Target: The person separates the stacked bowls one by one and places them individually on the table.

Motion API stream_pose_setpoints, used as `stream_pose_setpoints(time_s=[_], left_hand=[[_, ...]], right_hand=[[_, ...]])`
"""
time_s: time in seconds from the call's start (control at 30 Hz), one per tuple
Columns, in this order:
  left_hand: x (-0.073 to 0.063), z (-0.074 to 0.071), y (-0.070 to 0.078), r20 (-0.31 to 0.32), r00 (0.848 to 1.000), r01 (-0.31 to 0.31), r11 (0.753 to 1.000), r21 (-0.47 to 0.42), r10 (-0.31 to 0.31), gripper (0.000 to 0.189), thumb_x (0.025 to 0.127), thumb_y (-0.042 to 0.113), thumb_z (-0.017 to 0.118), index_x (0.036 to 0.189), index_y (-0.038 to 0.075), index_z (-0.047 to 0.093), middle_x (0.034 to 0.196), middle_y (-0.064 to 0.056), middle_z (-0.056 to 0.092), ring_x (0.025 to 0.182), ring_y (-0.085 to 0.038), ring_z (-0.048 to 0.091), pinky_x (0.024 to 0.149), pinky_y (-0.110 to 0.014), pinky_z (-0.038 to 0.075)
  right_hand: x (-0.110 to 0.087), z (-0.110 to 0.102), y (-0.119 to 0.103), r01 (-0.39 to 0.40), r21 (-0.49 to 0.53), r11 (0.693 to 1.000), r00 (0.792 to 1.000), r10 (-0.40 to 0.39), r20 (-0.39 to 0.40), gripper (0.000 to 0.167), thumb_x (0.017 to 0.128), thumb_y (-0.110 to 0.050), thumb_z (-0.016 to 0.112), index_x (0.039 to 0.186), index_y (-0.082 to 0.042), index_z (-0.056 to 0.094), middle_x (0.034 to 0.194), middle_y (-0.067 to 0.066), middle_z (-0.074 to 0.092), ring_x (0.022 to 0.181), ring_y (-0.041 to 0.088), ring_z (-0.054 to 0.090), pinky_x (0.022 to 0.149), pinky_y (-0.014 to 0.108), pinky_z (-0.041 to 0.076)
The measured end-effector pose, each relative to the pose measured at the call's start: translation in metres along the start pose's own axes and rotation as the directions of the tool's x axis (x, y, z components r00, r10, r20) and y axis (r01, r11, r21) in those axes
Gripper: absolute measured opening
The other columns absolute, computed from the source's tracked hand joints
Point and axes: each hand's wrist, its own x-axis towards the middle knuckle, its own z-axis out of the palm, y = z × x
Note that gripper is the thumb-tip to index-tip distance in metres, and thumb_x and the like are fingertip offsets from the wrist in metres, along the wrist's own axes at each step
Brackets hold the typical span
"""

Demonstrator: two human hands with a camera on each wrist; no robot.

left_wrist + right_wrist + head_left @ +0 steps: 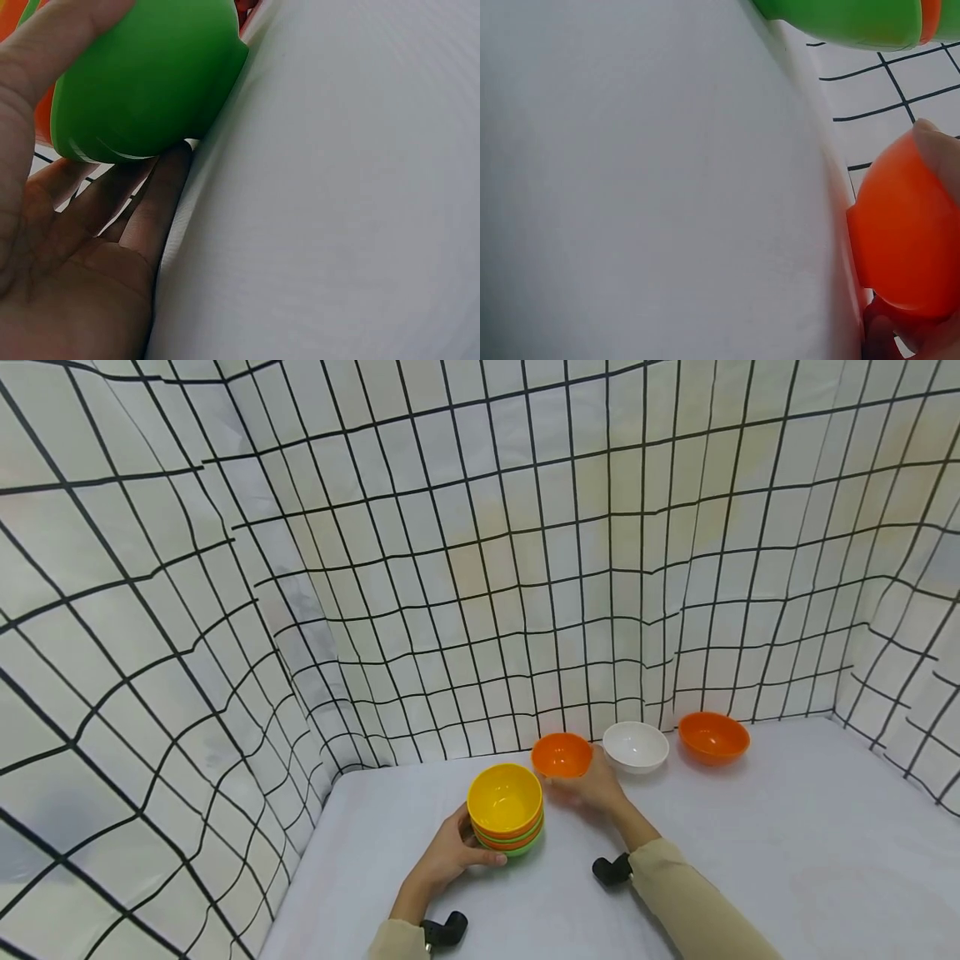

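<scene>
My left hand (447,860) holds a stack of nested bowls from its left and near sides, thumb in front. A yellow bowl (504,800) tops the stack, with orange and green rims beneath it. In the left wrist view the thumb lies across the green bottom bowl (150,75), which touches the table, and the fingers pass around its other side. Just right of the stack, my right hand (600,783) grips an orange bowl (561,755) that sits upright on the table. The right wrist view has the thumb and fingers on opposite sides of this orange bowl (904,225).
A white bowl (635,747) stands close to the right hand's far side, and another orange bowl (714,737) is farther right. Behind the white-covered table (787,827) rises a white cloth wall (480,568) with a black grid, continuing along both sides.
</scene>
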Motion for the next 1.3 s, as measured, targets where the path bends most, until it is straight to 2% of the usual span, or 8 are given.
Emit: stream_pose_setpoints(time_s=[0.2,0.6,1.13,1.3], left_hand=[[-0.0021,0.0006,0.0013,-0.005,1.0,-0.005,1.0,0.005,0.005,0.098,0.072,0.017,0.094,0.154,0.018,0.041,0.154,-0.007,0.051,0.145,-0.03,0.046,0.124,-0.046,0.037],[0.0004,0.0019,-0.0036,0.0,1.0,-0.001,1.0,0.003,0.001,0.097,0.071,0.019,0.095,0.154,0.022,0.043,0.154,-0.004,0.051,0.146,-0.027,0.045,0.125,-0.046,0.036],[0.0005,0.0008,-0.004,-0.005,1.0,-0.005,1.0,0.0,0.005,0.098,0.071,0.019,0.095,0.154,0.021,0.042,0.154,-0.005,0.051,0.145,-0.028,0.046,0.125,-0.045,0.037],[0.0004,-0.0007,-0.0035,-0.009,1.0,-0.003,1.0,0.002,0.003,0.098,0.071,0.019,0.095,0.154,0.021,0.042,0.153,-0.005,0.052,0.145,-0.028,0.047,0.124,-0.044,0.038]], right_hand=[[-0.0009,0.0051,-0.0036,-0.04,0.011,0.999,0.999,0.04,-0.037,0.106,0.073,-0.032,0.093,0.152,-0.001,0.029,0.15,0.024,0.044,0.134,0.042,0.048,0.114,0.058,0.047],[-0.0006,0.0068,-0.0028,-0.111,-0.011,0.994,0.991,0.11,-0.076,0.113,0.074,-0.038,0.091,0.154,0.001,0.022,0.152,0.027,0.04,0.137,0.045,0.045,0.115,0.06,0.045],[0.0008,0.0077,-0.0025,-0.125,-0.016,0.992,0.988,0.123,-0.089,0.109,0.075,-0.035,0.091,0.152,0.003,0.024,0.151,0.028,0.04,0.138,0.045,0.044,0.118,0.059,0.042],[0.0004,0.0081,-0.002,-0.093,-0.013,0.996,0.992,0.091,-0.082,0.107,0.075,-0.035,0.091,0.15,0.004,0.026,0.15,0.027,0.041,0.137,0.045,0.045,0.118,0.059,0.041]])
